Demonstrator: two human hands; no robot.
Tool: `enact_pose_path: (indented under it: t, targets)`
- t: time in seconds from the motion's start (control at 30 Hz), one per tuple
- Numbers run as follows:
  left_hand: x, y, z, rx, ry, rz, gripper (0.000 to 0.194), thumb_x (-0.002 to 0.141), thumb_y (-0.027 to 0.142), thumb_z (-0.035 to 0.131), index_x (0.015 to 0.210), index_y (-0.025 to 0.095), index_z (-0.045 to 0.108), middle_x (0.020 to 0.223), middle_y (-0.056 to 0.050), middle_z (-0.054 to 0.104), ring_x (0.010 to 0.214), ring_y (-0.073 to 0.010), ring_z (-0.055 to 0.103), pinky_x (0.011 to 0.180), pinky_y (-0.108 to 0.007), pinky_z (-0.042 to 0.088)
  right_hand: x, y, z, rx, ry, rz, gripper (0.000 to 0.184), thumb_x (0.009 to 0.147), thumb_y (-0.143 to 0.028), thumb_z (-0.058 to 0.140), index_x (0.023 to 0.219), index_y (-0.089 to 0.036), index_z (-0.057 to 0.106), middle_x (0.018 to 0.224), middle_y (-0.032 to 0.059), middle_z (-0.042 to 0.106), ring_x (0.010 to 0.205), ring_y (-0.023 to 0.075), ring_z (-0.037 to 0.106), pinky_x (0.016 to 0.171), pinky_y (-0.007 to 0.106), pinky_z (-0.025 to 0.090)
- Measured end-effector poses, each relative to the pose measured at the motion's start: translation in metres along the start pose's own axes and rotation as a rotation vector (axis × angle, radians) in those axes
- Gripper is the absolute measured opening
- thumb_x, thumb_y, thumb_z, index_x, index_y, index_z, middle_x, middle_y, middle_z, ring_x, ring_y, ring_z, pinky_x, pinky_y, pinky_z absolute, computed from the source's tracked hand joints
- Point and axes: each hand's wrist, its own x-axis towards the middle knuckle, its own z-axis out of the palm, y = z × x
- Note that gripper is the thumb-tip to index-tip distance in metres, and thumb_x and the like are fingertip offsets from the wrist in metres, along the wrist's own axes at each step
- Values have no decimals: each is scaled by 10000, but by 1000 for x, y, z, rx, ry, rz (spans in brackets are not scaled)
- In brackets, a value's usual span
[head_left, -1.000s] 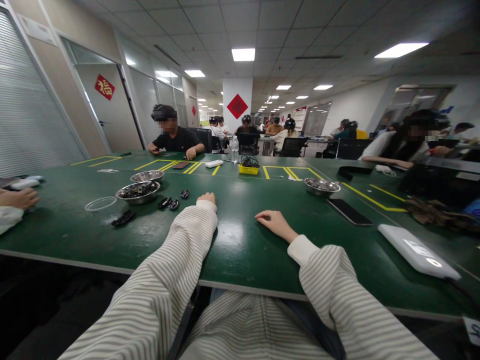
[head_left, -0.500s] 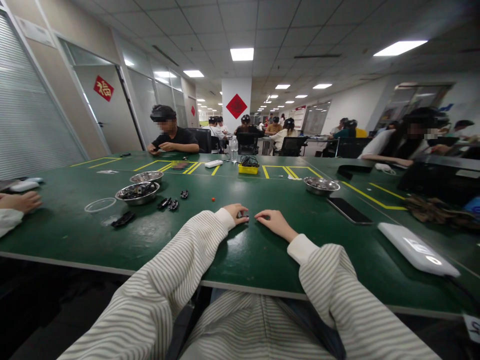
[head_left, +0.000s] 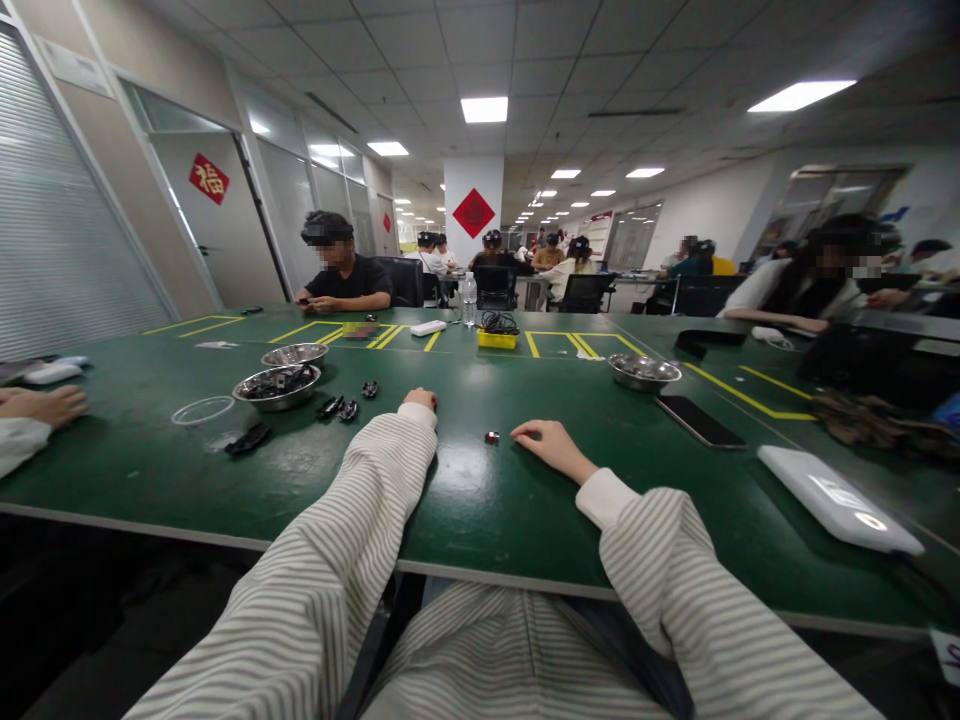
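Note:
My left hand (head_left: pixel 421 398) is on the green table (head_left: pixel 465 520) at arm's length, its fingers mostly hidden behind the back of the hand. What lies under or between them cannot be seen. My right hand (head_left: pixel 550 450) rests on the table with fingers curled and thumb and index tips close together; nothing shows in them. Just left of those fingertips lies a tiny red and silvery piece (head_left: pixel 491 437), apart from the hand. Several small black plastic parts (head_left: pixel 346 409) lie to the left of my left hand.
At left stand two metal bowls, the nearer bowl (head_left: pixel 259 396) full of black parts, beside a clear plastic ring (head_left: pixel 202 411). Rightward are another metal bowl (head_left: pixel 643 372), a phone (head_left: pixel 701 421) and a white power bank (head_left: pixel 840 498). Co-workers sit around; a person's hand (head_left: pixel 45 405) rests far left.
My left hand moved right to beside my right hand, then back left, leaving the red and silvery piece on the table. An orange bit seen half a second ago is now hidden. My right hand stayed still.

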Motion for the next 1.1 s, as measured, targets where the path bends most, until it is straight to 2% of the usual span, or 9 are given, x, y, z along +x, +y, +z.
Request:
enact_pose_path:
  t: [0.1,0.2,0.3,0.4,0.53,0.77,0.9,1.03,1.1]
  targets:
    - [-7,13,-6,-40,-8,66,197,711,200,474,830,137,618,823,-87,553,791,-205,509,697,-293,385,0,-1,0,0,-1,5,190,698,-221,482,783,-198,651,810,11,655,760,138,583,700,237,420]
    - [-19,31,-12,-103,7,181,208,722,231,469,866,171,606,840,-52,562,764,-157,509,693,-255,392,0,-1,0,6,5,12,191,695,-225,483,775,-194,654,793,12,657,746,137,585,701,237,420]
    - [-35,56,-13,-211,37,432,199,729,251,479,870,191,605,814,-26,562,740,-119,496,710,-228,391,0,-1,0,8,38,40,190,689,-230,483,760,-195,656,728,9,660,698,138,590,684,243,424]
    - [-50,79,-9,-252,36,712,180,708,286,519,839,215,620,805,-26,549,784,-132,468,761,-258,373,0,0,0,8,114,82,195,684,-228,479,759,-187,654,671,10,657,642,138,589,643,242,428]
    - [-66,92,-1,-220,-12,908,162,690,305,543,813,252,634,848,-24,542,862,-156,417,814,-288,335,1,0,-1,18,187,112,200,680,-216,473,765,-174,649,658,16,653,615,131,582,607,229,428]
    - [-64,86,3,-216,15,831,211,681,273,536,873,302,617,916,-4,547,914,-182,386,808,-336,331,1,0,0,5,113,72,193,678,-216,480,760,-179,651,700,16,651,648,130,570,623,229,416]
    - [-56,79,-2,-198,36,748,319,618,184,553,925,259,596,918,-18,538,899,-186,407,817,-332,348,0,1,2,13,35,18,222,685,-219,483,836,-180,641,760,21,640,658,120,547,613,222,404]
    - [-53,72,-4,-171,-18,594,364,603,231,568,965,188,570,927,-51,515,854,-183,453,791,-309,385,-1,2,3,-12,-33,-34,241,670,-217,514,879,-187,631,764,19,615,598,97,494,581,211,384]
    - [-53,69,-2,-160,-62,580,334,628,252,552,956,195,572,908,-45,510,840,-173,472,776,-294,397,-1,1,4,-27,-47,-49,236,654,-228,543,869,-194,635,746,15,603,573,89,468,569,207,375]
